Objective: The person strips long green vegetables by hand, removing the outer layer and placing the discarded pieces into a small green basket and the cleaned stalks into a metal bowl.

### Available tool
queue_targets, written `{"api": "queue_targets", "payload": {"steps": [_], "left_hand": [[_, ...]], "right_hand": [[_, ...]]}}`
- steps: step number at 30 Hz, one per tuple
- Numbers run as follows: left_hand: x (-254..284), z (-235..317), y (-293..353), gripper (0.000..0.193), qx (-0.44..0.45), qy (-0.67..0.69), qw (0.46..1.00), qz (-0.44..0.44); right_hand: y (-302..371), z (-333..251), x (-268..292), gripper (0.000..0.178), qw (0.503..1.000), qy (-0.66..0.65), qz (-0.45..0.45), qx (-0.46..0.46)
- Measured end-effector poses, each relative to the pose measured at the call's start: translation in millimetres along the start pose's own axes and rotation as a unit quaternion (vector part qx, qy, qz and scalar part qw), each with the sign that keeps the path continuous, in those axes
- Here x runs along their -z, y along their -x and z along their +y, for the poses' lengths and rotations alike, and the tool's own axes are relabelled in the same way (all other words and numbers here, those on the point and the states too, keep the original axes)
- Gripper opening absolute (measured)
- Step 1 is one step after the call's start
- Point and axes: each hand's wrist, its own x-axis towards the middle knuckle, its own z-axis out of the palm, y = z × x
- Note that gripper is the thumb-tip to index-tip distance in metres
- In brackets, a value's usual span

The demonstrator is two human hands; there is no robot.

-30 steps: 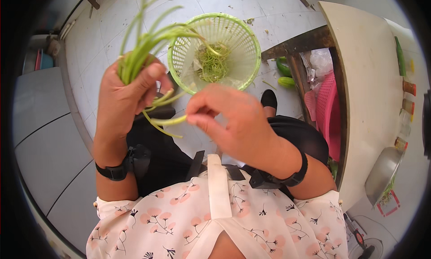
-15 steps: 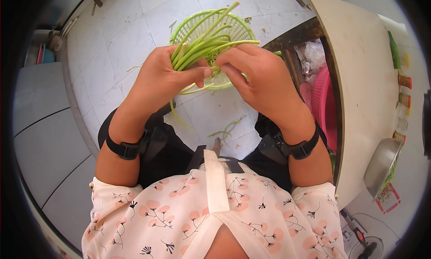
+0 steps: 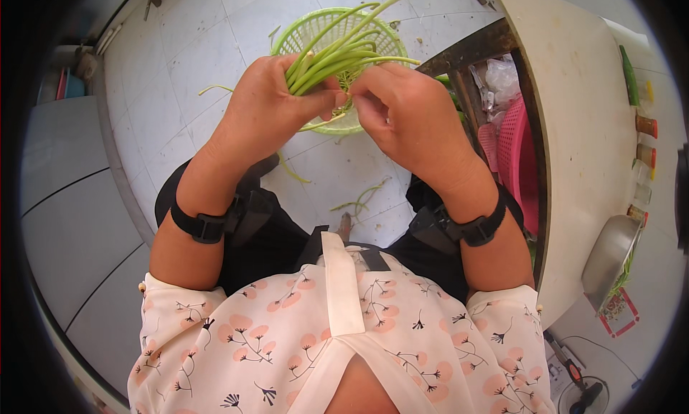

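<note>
The left hand [image 3: 276, 102] clamps a bundle of green stems [image 3: 331, 64]. Beside it, the right hand [image 3: 410, 107] holds its fingertips together; whether around a stem, I cannot tell.

Observed from where I stand: a kitchen; home or business, cannot tell. Basis: pale tiled floor [image 3: 186, 69] with loose green stems [image 3: 362, 201] lying on it; pale-topped table [image 3: 581, 163] at right. Along its far side: small jars [image 3: 647, 126], a long green vegetable [image 3: 629, 77], a metal bowl [image 3: 608, 260] with greens. Under the tabletop: pink perforated basket [image 3: 520, 156]. Also noted: fresh green stalks [image 3: 334, 66] held near a green lattice basket [image 3: 293, 42].
</note>
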Motion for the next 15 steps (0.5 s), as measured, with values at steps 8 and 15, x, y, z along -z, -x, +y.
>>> {"api": "queue_targets", "payload": {"steps": [8,15], "left_hand": [[-9,11,0,0.01,0.017,0.145,0.988,0.055],[-23,7,-2,0.012,-0.05,0.147,0.983,0.101]], "right_hand": [[-3,-10,-2,0.002,0.989,-0.085,0.111,-0.058],[-7,-5,7,0.009,0.829,-0.478,0.071,-0.283]]}}
